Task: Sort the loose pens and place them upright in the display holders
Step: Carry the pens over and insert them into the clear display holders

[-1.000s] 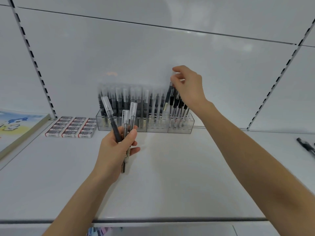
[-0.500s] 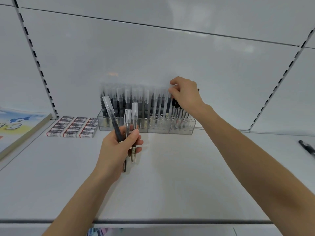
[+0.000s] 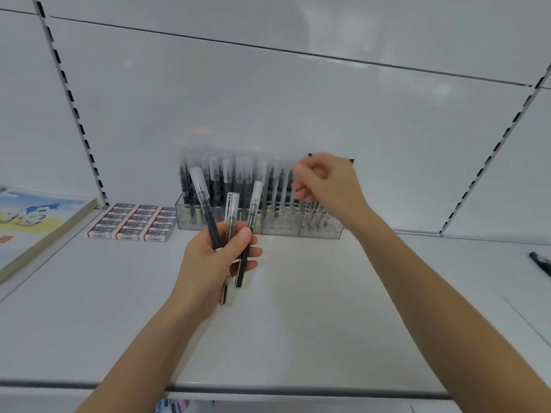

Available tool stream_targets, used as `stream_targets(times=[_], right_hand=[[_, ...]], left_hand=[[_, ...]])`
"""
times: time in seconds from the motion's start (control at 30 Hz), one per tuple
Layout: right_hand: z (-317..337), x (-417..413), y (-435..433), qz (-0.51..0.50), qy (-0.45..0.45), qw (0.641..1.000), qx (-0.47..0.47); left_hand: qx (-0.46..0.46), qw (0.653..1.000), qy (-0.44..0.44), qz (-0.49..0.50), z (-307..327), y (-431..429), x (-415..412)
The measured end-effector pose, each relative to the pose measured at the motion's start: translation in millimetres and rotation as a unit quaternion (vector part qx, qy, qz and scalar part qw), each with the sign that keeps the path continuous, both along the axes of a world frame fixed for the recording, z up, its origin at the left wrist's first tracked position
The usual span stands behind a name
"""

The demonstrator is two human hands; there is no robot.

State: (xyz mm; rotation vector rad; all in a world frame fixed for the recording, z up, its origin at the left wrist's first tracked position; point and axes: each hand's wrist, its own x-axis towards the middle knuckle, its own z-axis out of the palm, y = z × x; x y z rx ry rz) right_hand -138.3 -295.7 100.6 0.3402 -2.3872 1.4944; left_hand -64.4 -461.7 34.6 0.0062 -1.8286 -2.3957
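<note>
The left hand (image 3: 214, 263) grips three pens (image 3: 232, 208), fanned upright. At one o'clock the right hand (image 3: 328, 186), fingers curled, hovers over the display holders (image 3: 280, 228); blur hides any pinch. Each pen should enter vertically, singly, into a free slot.

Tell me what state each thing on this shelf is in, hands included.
Display holders: packed with standing pens.
Left hand: grips three pens, caps up, fanned.
Right hand: curled over the holders' right end; grip blurred, unclear.
Eraser boxes: flat, in rows.
Book: closed, lying flat.
Loose pen: lying flat, far right.
</note>
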Motion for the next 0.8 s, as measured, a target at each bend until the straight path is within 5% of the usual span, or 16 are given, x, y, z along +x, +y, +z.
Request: stream_targets(times=[0.23, 0.53, 0.8], right_hand=[[-21.6, 26.8, -16.7, 0.149, -0.108, 0.975, -0.128], [21.5, -17.3, 9.2, -0.045, 0.065, 0.984, -0.158], [10.8, -43.2, -16.6, -0.029, 0.058, 0.996, -0.057]], left_hand=[[-0.01, 0.999, -0.008, -0.034, -1.2, 9.3, -2.8], [-0.071, 0.997, -0.028, 0.017, -5.7, -10.3, -3.7], [-0.041, 0.999, -0.029, 0.006, -7.3, -16.3, -4.3]])
